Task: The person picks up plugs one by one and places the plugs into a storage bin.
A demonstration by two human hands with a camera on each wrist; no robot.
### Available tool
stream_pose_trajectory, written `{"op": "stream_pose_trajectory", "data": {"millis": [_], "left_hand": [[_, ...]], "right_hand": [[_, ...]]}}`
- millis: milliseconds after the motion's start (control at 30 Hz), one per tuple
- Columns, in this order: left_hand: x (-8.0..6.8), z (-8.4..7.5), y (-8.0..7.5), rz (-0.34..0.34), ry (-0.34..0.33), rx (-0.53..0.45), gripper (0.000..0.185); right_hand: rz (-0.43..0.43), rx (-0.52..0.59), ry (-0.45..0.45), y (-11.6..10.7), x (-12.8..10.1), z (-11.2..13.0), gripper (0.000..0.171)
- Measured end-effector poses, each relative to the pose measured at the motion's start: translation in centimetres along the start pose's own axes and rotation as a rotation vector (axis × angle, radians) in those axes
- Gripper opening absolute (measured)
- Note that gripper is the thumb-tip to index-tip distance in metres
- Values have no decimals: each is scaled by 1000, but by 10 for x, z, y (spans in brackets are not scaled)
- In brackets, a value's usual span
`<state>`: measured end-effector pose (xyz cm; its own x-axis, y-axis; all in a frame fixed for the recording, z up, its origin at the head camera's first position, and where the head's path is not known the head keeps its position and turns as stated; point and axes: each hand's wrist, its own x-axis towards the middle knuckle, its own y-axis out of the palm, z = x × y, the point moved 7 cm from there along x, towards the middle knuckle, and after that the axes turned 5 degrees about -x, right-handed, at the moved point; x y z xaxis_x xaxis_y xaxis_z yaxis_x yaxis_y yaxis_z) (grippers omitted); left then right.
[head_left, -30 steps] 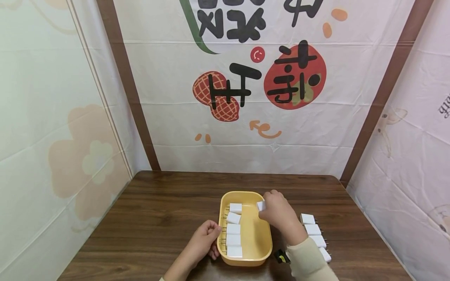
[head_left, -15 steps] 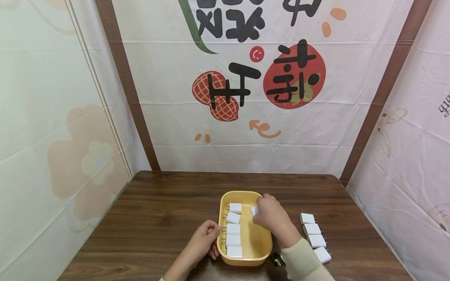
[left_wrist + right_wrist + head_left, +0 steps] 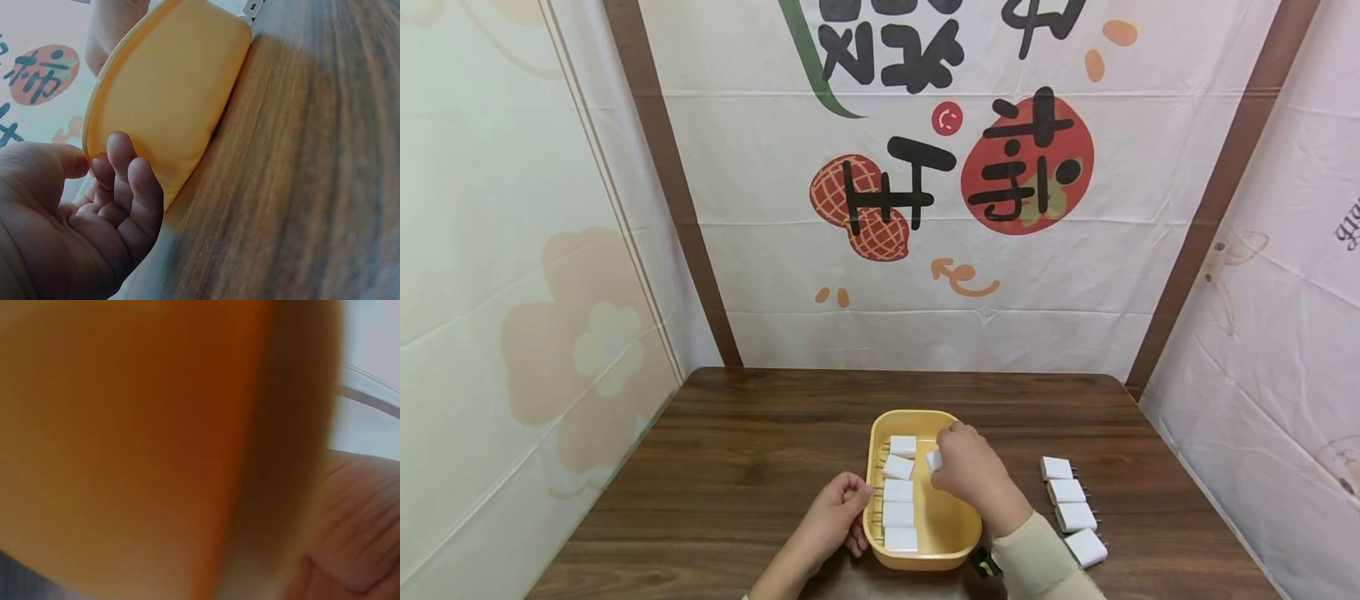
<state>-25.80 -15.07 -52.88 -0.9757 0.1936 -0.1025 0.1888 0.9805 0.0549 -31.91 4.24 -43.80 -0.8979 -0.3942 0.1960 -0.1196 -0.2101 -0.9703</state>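
A yellow tray (image 3: 964, 533) sits on the wooden table near me, with several white plug blocks (image 3: 898, 490) in a column along its left side. My right hand (image 3: 943, 458) hovers over the tray's far middle and pinches one white plug block (image 3: 934, 459). My left hand (image 3: 853, 508) holds the tray's left rim. In the left wrist view its thumb meets the rim of the tray (image 3: 175, 94) and the fingers (image 3: 134, 187) curl against the outer wall. The right wrist view shows only a blurred orange tray wall (image 3: 125, 444).
Several more white plug blocks (image 3: 1066, 491) lie in a row on the table (image 3: 737, 467) right of the tray. Printed cloth walls close in the table at the back and on both sides.
My right hand has carried its white block from the tray's far right corner leftward and nearer, toward the column of blocks. The left hand has stayed on the rim.
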Motion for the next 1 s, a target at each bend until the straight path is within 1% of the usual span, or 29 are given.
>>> {"op": "stream_pose_trajectory", "data": {"millis": [200, 467, 700, 1000], "left_hand": [[0, 1, -1, -2, -3, 2, 30], [-1, 1, -1, -6, -7, 8, 33], [-1, 0, -1, -5, 4, -2, 30], [-1, 0, -1, -11, -1, 7, 29]], "right_hand": [[-15, -24, -41, 6, 0, 6, 19], [-35, -28, -101, 13, -2, 14, 21], [-5, -48, -115, 24, -1, 15, 18], [-3, -62, -149, 33, 0, 16, 21]]}}
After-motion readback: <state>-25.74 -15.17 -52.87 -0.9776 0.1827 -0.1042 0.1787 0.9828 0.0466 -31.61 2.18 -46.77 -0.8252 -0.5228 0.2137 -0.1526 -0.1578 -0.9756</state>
